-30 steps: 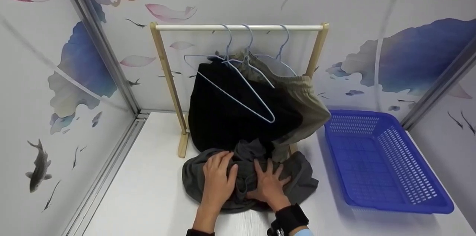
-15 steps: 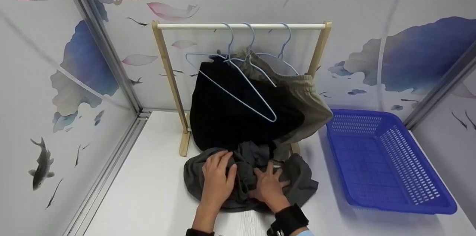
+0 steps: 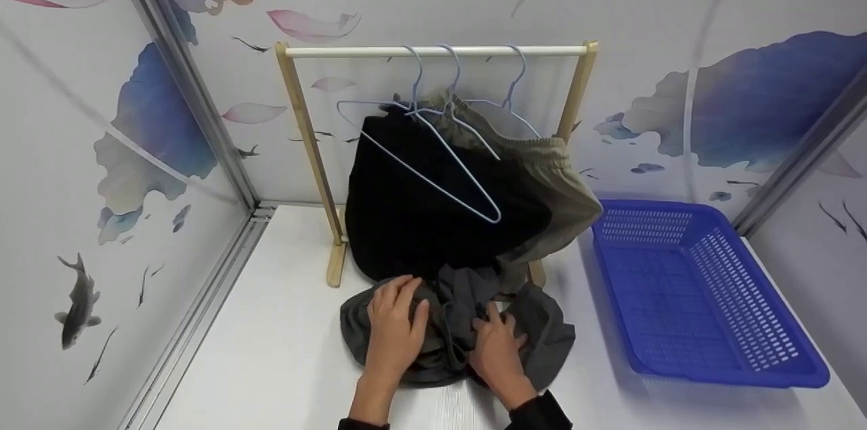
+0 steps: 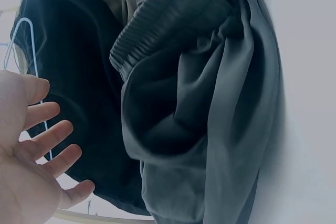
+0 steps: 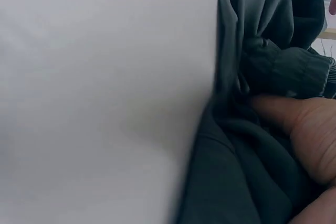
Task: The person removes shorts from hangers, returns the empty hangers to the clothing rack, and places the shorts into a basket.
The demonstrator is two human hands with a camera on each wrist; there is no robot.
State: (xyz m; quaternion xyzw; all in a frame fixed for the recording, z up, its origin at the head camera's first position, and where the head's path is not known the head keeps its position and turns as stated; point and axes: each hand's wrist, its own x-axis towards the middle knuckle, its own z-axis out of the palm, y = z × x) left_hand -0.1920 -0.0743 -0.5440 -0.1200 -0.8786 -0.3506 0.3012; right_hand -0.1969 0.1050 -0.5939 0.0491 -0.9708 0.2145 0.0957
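Observation:
Dark grey pants (image 3: 467, 288) with a gathered elastic waistband (image 4: 139, 32) lie crumpled on the white table, below the hanging clothes. Above their left part is my left hand (image 3: 394, 332), its fingers spread and loosely bent; in the left wrist view the palm stands apart from the cloth. My right hand (image 3: 498, 355) grips the pants right of the middle, its thumb (image 5: 281, 111) sunk in the folds and its fingertips partly hidden by the fabric.
Behind the pants stands a wooden rack with a white bar (image 3: 352, 51). Light blue hangers (image 3: 457, 176) hang there with a black garment (image 3: 406, 220) and khaki elastic-waist bottoms (image 3: 572, 193). A blue plastic basket (image 3: 731, 379) stands at right, near the side wall.
My right hand has gone from spread fingers on the pants to curled fingers in the cloth, shifting slightly right. The pants' folds have moved with it. My left hand stays nearly in place.

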